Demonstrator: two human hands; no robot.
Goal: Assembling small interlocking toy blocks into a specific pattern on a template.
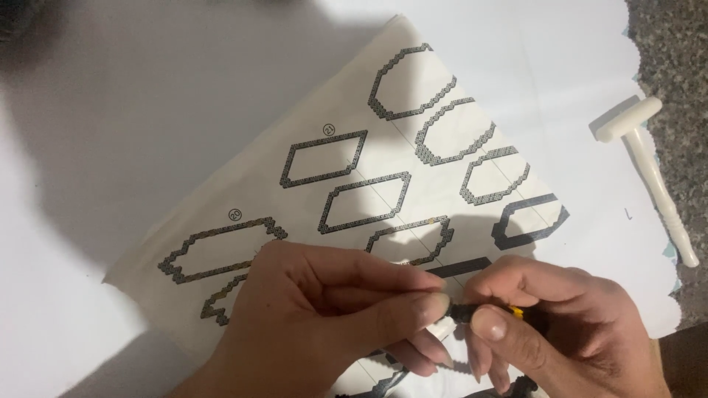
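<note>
left hand [324,309] and right hand [549,317] pinch a small black brick piece [463,312] between fingertips; judged light, rigid, easily dropped.

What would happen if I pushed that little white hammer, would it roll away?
The small white hammer would probably not roll far: its crosswise head should stop it. It looks like thin plastic, so likely light and easy to slide on the smooth white sheet. It lies near the scalloped edge, so a hard push might send it onto the speckled countertop.

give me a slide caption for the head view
Both hands pinch a small black block piece over a printed instruction sheet.
</note>
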